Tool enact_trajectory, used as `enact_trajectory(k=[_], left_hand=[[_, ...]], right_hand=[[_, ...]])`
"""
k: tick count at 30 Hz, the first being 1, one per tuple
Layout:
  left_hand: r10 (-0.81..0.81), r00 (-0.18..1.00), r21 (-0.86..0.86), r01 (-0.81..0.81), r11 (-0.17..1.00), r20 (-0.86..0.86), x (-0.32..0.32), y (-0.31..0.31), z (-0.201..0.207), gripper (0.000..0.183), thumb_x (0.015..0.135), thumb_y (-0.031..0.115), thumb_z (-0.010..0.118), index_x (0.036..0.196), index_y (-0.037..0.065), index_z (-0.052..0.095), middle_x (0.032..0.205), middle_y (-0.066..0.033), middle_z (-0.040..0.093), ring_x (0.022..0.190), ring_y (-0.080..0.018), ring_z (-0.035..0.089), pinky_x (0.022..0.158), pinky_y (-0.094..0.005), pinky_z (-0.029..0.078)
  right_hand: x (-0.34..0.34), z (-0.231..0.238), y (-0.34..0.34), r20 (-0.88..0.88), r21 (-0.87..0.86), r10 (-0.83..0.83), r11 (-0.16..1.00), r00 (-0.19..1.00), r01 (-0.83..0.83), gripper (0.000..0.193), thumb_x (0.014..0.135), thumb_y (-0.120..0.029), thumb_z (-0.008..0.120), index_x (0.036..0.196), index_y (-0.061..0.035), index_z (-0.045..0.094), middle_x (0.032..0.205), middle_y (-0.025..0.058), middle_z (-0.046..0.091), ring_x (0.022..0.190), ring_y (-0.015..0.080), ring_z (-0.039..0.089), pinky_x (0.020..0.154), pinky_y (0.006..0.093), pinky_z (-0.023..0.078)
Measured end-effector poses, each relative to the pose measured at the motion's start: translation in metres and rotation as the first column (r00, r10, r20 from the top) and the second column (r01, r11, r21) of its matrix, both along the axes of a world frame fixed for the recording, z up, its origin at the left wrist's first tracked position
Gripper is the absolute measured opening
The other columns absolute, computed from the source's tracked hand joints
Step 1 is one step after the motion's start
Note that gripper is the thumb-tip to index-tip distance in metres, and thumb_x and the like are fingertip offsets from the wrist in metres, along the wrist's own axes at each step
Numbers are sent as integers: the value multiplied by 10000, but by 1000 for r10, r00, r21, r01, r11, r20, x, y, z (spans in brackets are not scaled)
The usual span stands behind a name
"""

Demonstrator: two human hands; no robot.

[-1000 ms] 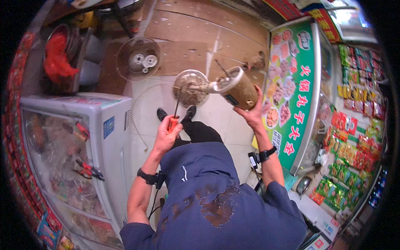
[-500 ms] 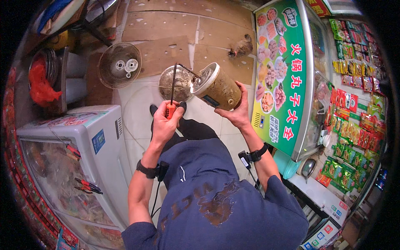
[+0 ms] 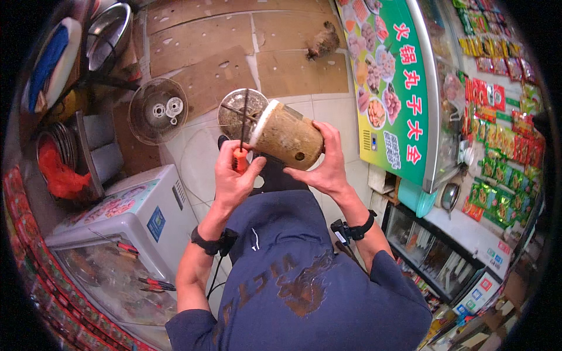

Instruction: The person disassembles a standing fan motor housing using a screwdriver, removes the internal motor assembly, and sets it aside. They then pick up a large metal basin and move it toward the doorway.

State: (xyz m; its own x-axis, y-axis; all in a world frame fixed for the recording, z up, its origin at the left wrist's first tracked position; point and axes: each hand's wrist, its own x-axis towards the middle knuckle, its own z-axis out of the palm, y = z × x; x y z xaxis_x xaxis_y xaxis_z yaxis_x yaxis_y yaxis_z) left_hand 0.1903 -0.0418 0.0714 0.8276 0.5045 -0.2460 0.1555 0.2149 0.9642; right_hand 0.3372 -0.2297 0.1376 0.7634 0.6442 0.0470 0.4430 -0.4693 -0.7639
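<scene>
My left hand is closed around the orange handle of a screwdriver, its long dark shaft pointing up and away from me. In front of me, my right hand grips the base end of a grimy, tan cylindrical appliance housing with a white rim. The housing lies tilted on its side, rim toward the left, and a dark rod sticks out there. My left thumb is close to its lower rim; whether it touches, I cannot tell. Below on the floor is a round, speckled metal pan, partly covered by the housing.
A wire-mesh basket with white round parts stands at the left. Pliers and another screwdriver lie on a white chest freezer. A green-sided display freezer flanks the right. A small furry shape lies on flattened cardboard.
The housing has come lower and left, nearer my left hand, and turned so its side faces me more. My right hand moved with it. The view has shifted.
</scene>
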Motion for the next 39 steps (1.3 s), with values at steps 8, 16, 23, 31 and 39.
enact_trajectory(k=[8, 16, 23, 31, 39], left_hand=[[70, 997, -70, -68, 995, 22, -1, -3, 17, 316, 983, 50, 737, 1242, 65, 555, 798, 24, 601, 591, -37, 525, 509, -203, 405], [33, 999, -93, -34, 995, -7, 5, -42, 56, 333, 955, -8, 736, 1248, 49, 589, 860, 27, 600, 643, -40, 542, 575, -218, 457], [-1, 996, -224, 20, 974, 86, -7, -59, 75, 333, 957, -12, 739, 1250, 25, 585, 1304, -91, 676, 656, -53, 605, 566, -221, 495], [-65, 984, -116, 86, 990, 168, -8, -44, 88, 323, 922, -81, 700, 1213, 33, 620, 1041, -69, 717, 671, -55, 593, 558, -214, 486], [9, 991, -234, 22, 972, 134, -17, -31, 95, 286, 956, 39, 756, 1174, 32, 572, 886, -47, 689, 618, -71, 581, 515, -220, 479]], right_hand=[[1, 18, -2, 61, 8, 18, 1000, 998, -18, 1188, 530, -372, 1044, 1513, -55, 456, 1405, 177, 517, 1295, 348, 539, 1078, 443, 479], [12, 44, -34, 22, 69, -52, 996, 998, 51, 1123, 577, -383, 1005, 1490, -26, 458, 1402, 184, 494, 1314, 356, 502, 1129, 470, 440], [16, 78, -66, -28, -24, -54, 998, 998, 53, 1123, 576, -381, 1004, 1492, -23, 461, 1328, 171, 522, 1250, 341, 540, 1080, 452, 470], [33, 47, -139, -791, 316, -154, 727, 593, 610, 1087, 848, -771, 659, 1614, -62, 354, 1576, 161, 471, 1405, 330, 517, 1160, 495, 455], [32, -2, -135, -915, 388, 326, 541, 239, 746, 994, 899, -722, 633, 1610, -77, 376, 1581, 163, 486, 1409, 339, 520, 1162, 518, 456]])
